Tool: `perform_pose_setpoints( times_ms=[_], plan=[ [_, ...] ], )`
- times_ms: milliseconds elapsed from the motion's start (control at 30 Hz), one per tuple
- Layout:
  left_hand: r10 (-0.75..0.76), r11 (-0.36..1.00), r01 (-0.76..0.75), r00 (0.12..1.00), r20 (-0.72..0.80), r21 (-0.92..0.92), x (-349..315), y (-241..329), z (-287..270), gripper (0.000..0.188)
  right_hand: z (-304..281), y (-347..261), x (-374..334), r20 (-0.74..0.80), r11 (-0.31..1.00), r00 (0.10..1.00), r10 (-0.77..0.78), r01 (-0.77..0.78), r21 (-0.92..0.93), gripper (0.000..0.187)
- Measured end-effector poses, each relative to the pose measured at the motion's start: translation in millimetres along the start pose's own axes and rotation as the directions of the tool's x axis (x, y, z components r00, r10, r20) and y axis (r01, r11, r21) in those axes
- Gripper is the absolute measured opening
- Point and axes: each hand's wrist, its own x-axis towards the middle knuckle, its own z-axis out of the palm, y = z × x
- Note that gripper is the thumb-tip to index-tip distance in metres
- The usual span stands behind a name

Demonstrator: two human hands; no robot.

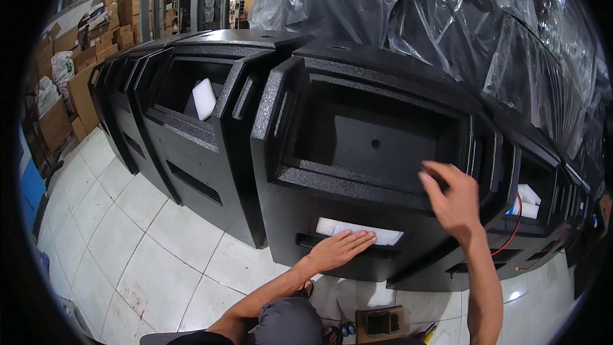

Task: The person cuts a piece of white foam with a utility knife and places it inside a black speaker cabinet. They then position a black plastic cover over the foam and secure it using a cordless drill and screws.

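A black textured speaker cabinet (pixel 332 89) stands in front of me, with a large empty rectangular opening (pixel 377 137) that has a small hole in its back wall. Below it is a narrow slot stuffed with white foam padding (pixel 386 236). My left hand (pixel 338 249) lies flat, fingers together, pressing on the left part of that foam at the slot. My right hand (pixel 453 198) hovers with fingers spread at the lower right corner of the big opening, holding nothing.
More black cabinets (pixel 185 134) stand in a row to the left, one with white foam (pixel 204 98) inside. Cabinets to the right show white foam and a red wire (pixel 513 230). Plastic-wrapped goods (pixel 447 19) behind, cardboard boxes (pixel 76 89) at left, white tile floor (pixel 128 236), small tools by my feet.
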Motion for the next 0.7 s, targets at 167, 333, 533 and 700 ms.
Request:
perform_pose_setpoints(
  times_ms=[167, 333, 533, 700],
  plan=[
    [0.003, 1.000, -0.002, 0.999, -0.045, 0.012, 7, 3, -3, 0.056, 78, 52, 62, 0.499, 0.989, 0.855, 0.142, -0.142, -0.038, 0.054],
    [-0.001, 1.000, 0.000, 0.997, -0.071, -0.024, 7, 0, -5, 0.058, 82, 49, 75, 0.772, 0.918, 0.508, 0.382, -0.304, -0.254, 0.069],
    [-0.005, 0.999, 0.002, 0.999, -0.043, -0.052, 6, -3, -10, 0.057, 58, 28, 72, 0.798, 0.986, 0.580, 0.162, -0.072, -0.147, 0.056],
    [-0.015, 0.997, 0.013, 1.000, -0.026, -0.073, 6, -1, -13, 0.058, 23, -14, 66, 0.639, 0.996, 0.768, 0.051, 0.011, -0.092, 0.029]
  ],
)
